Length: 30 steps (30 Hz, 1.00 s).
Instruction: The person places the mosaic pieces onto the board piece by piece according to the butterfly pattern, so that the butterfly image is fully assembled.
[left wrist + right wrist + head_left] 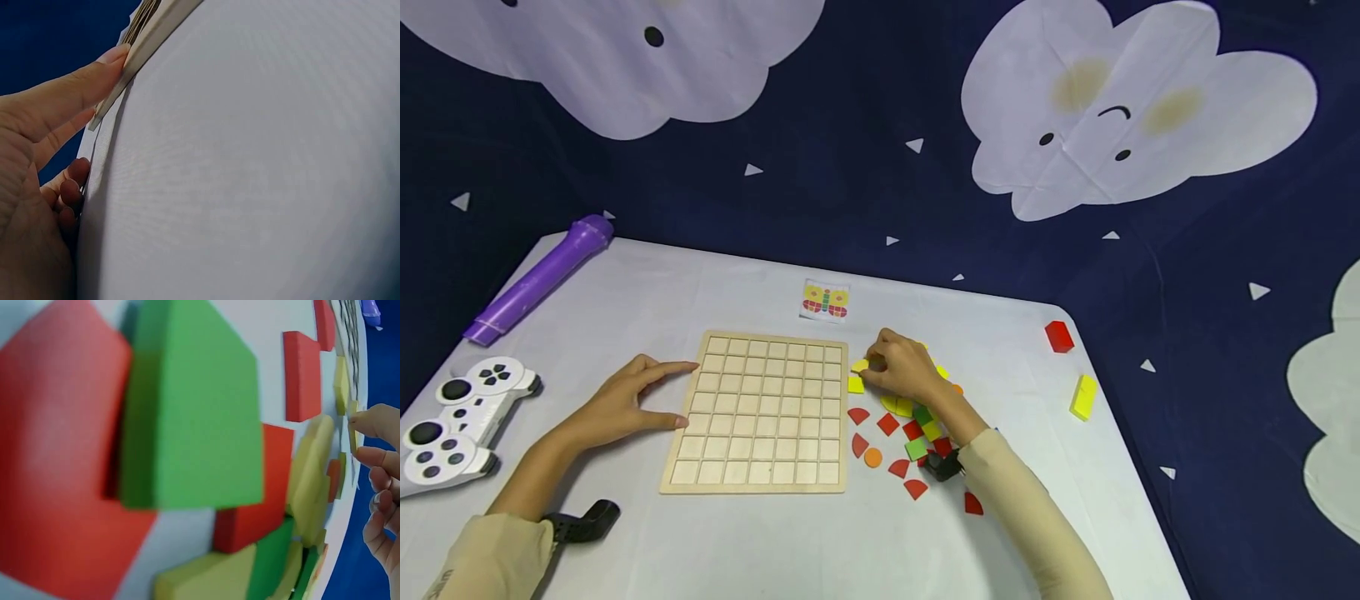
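Observation:
The square wooden grid board (754, 406) lies flat on the white table. At its left side, my left hand (612, 408) has thumb and index finger spread along the edge, both fingertips touching the frame. The left wrist view shows the thumb (75, 94) straight against the rim. My right hand (906, 367) is just beyond the board's right edge, pinching a small yellow piece (354, 429) between thumb and index finger. A yellow square (855, 385) lies close below those fingertips. Red quarter-circles (858, 415), a green square (916, 450) and other coloured pieces lie under and around the right forearm.
A picture card (825, 301) with a butterfly pattern lies behind the board. To the left are a purple microphone (542, 279) and a white game controller (471, 425). A red block (1059, 337) and a yellow block (1083, 397) sit near the table's right edge.

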### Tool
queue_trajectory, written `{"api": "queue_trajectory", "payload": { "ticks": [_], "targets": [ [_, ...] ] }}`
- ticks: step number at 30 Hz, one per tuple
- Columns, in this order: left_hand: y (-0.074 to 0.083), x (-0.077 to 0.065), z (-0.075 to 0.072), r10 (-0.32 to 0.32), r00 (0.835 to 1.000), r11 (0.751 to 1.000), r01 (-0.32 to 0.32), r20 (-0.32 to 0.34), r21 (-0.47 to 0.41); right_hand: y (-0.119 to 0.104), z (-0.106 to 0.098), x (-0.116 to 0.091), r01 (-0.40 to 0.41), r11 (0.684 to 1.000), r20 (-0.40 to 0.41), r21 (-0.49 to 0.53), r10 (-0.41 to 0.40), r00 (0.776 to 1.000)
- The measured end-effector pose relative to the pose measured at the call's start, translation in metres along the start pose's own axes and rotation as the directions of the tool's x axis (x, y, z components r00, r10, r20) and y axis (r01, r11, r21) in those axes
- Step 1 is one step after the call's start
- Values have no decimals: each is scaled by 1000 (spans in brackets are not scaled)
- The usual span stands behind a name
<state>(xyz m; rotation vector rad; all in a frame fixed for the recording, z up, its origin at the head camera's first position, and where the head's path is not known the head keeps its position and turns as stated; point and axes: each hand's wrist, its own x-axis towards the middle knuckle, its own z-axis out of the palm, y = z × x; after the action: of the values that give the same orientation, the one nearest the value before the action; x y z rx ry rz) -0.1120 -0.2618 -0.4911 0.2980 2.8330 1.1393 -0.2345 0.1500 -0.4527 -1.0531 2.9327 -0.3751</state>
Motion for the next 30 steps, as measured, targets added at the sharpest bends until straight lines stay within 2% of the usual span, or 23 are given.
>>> {"api": "queue_trajectory", "payload": {
  "ticks": [5, 13, 25, 30],
  "targets": [
    [-1, -1, -2, 3, 1000, 1000, -3, -4, -2, -6, -3, 3, 10, 1000, -8, 21, -10, 1000],
    [-2, -2, 0, 10, 1000, 1000, -10, -4, 2, -25, -1, 15, 45, 999, 24, 31, -45, 999],
    [1, -1, 0, 4, 1000, 1000, -5, -12, -15, -61, 1, 41, 139, 990, 43, 20, -139, 989],
    [1, 0, -1, 4, 1000, 1000, -4, -14, -14, -75, 3, 53, 145, 989, 45, 27, -146, 988]
  ]
}}
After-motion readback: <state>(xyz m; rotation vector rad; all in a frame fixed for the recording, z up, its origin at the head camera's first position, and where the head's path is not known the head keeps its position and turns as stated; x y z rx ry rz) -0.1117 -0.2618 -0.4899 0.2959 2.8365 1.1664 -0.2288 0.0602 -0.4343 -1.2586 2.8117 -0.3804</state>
